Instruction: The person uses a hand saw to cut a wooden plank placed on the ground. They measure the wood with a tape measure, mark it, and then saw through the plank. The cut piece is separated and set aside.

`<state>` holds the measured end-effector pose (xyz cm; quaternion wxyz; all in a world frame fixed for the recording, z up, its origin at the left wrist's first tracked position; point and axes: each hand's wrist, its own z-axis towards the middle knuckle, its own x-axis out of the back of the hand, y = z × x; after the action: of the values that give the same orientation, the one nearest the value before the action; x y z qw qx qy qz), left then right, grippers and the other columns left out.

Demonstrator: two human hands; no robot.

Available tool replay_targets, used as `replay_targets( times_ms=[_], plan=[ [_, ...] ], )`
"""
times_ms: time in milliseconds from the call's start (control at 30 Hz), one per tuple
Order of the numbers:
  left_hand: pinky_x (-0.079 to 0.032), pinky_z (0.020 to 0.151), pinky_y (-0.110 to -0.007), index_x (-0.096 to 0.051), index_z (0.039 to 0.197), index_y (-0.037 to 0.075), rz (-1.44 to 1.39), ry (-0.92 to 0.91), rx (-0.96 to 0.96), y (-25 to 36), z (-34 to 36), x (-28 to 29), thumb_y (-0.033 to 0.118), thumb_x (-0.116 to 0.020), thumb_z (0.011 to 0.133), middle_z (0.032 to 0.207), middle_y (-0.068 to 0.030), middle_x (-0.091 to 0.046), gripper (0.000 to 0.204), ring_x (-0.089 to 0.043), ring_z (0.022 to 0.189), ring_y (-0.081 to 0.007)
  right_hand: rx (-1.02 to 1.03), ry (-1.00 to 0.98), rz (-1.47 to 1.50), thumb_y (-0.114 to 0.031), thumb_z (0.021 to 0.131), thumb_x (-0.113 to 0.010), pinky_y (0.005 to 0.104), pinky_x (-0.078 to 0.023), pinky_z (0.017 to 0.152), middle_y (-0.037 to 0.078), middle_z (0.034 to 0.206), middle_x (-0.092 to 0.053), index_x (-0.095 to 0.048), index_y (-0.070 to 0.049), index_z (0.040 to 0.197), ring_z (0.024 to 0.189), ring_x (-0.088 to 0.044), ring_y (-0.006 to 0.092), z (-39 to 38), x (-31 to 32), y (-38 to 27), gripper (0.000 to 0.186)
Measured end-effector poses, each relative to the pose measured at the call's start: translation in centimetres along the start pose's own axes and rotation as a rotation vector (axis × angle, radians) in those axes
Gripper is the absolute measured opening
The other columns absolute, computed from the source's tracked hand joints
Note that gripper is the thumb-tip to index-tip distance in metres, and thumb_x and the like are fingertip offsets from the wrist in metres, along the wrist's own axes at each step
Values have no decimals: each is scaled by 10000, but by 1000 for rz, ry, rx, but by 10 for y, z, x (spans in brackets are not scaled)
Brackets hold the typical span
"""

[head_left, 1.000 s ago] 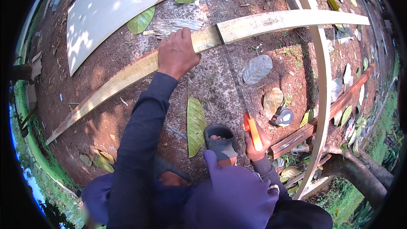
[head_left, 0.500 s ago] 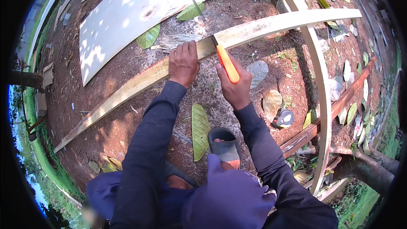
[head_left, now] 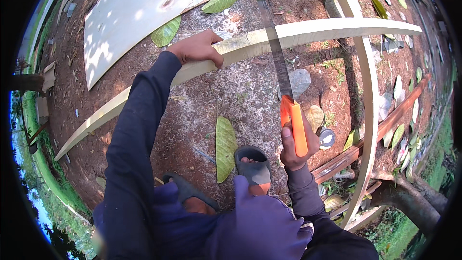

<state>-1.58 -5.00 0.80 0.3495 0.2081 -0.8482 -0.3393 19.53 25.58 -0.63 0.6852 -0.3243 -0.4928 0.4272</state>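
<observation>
A long pale wooden beam point(head_left: 308, 30) lies crosswise in front of me. Its right part rests over a second timber point(head_left: 369, 96) that runs lengthwise. My left hand point(head_left: 195, 50) is closed around the beam left of its middle, thumb on the near side and fingers reaching over the far edge. A thin dark mark crosses the wood just right of this hand. In my right hand point(head_left: 301, 147) is a handsaw point(head_left: 279, 65), gripped by its orange handle. Its long blade points away from me and passes across the beam in view; whether it touches the wood I cannot tell.
A white-faced board point(head_left: 130, 29) lies on the ground at the far left. A tape measure point(head_left: 327, 137) sits at the right, near a reddish-brown plank point(head_left: 346, 156). A thick branch point(head_left: 409, 197) is at the lower right. Large leaves point(head_left: 225, 149) are scattered about, one beside my sandal point(head_left: 254, 166).
My right hand has drawn back toward me and right, bringing the saw out from its place at the beam's far side. My left hand has shifted left and changed its hold; the beam looks turned.
</observation>
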Motion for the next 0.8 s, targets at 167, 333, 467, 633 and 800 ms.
replay_targets(
  times_ms=[167,333,467,633,800],
  plan=[
    [-546,766,-317,-709,1211,-63,-407,-278,182,-24,35,26,229,-800,693,1029,-134,-741,602,-705,885,-216,35,28,11,-102,892,-729,365,-593,770,266,1142,-747,-608,126,1359,877,-775,300,-7,-16,1,533],
    [-345,1176,-414,-597,1431,-40,-181,-171,212,-8,31,32,523,-747,821,1508,-218,-502,843,-469,1400,-332,-26,-18,7,-72,899,-732,358,-584,724,221,1041,-768,-616,123,1350,777,-757,246,4,-17,-6,505],
    [-394,1137,-421,-680,1366,5,-168,115,29,-8,34,17,636,-659,926,1461,-211,-577,770,-551,1351,-325,-71,-36,44,-49,900,-727,353,-594,773,248,1115,-756,-619,122,1346,864,-776,275,3,-20,-5,490],
    [-493,823,-411,-787,1018,-18,104,216,56,-17,52,7,667,-649,924,862,-167,-701,705,-678,854,-266,-68,-36,66,-42,905,-727,361,-599,817,269,1177,-741,-617,122,1348,956,-782,307,-1,-26,-8,485],
    [-450,617,-413,-742,733,-28,180,395,-16,-35,57,-8,875,-603,809,612,-121,-609,917,-629,608,-258,-21,-32,44,-42,910,-727,366,-601,814,261,1157,-749,-617,114,1353,956,-783,303,-4,-28,-11,483]
  ],
)
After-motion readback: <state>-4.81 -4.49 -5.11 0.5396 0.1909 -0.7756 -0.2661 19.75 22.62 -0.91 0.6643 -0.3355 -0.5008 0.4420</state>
